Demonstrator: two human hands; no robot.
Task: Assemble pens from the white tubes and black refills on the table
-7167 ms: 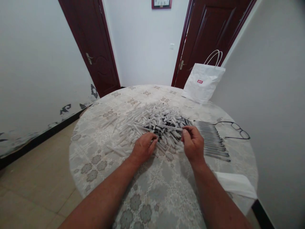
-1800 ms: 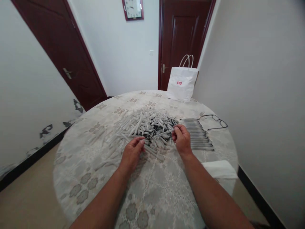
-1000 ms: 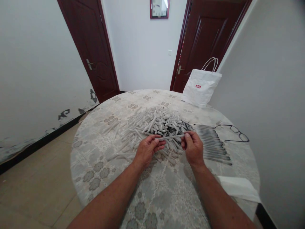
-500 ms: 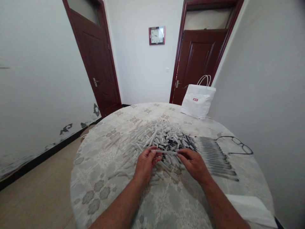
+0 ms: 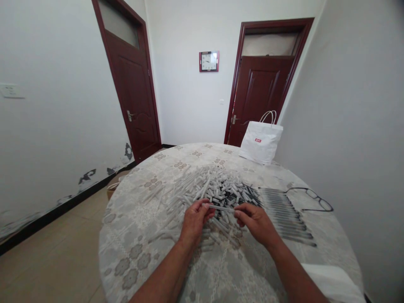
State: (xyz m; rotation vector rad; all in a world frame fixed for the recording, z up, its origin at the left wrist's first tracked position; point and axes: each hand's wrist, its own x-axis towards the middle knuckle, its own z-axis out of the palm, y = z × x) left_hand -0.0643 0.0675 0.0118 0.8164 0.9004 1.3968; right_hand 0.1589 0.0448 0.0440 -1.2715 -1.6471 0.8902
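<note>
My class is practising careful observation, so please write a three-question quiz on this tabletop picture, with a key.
1. Where on the round table with a patterned cloth is the white, loop-handled bag?
A) near left
B) far right
C) far left

2. True or false: the slim, pale, straight rod reaches from the left hand to the right hand.

3. What lies just right of the row of grey, dark-tipped rods?

Key: 1. B; 2. True; 3. Black-framed glasses.

Looks like a room in a home. Dark-red panelled doors (image 5: pixel 261 86), wall clock (image 5: pixel 208 62), round bench (image 5: pixel 336 235) under flower-patterned cloth (image 5: pixel 221 273).
</note>
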